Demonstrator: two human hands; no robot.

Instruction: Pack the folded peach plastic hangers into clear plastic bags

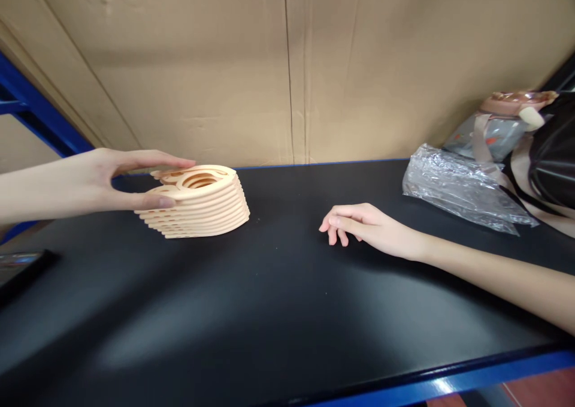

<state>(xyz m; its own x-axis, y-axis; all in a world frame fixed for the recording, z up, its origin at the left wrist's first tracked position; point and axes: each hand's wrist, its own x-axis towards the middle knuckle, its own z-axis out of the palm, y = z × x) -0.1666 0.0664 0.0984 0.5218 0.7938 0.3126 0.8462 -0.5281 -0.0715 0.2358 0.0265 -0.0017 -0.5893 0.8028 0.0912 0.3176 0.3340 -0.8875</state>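
Note:
Toward the left of the table stands a neat stack of cream-coloured, flat plastic pieces (211, 206), which look like hangers with a large round opening; their exact kind is unclear. My left hand (105, 179) grips the stack's left end, thumb on the near side and index finger along the far top edge. The other fingers of that hand are hidden. My right hand (366, 227) hovers low over or rests on the table, right of centre. It holds nothing, and its fingers are loosely bent and a little apart.
The black tabletop (278, 311) has a blue metal edge in front and cardboard (224, 71) behind. Crumpled clear plastic bags (453, 185) lie at the right, before a drinking bottle (503, 125) and a black bag (554, 155). A dark phone-like object (20, 269) lies at the left edge.

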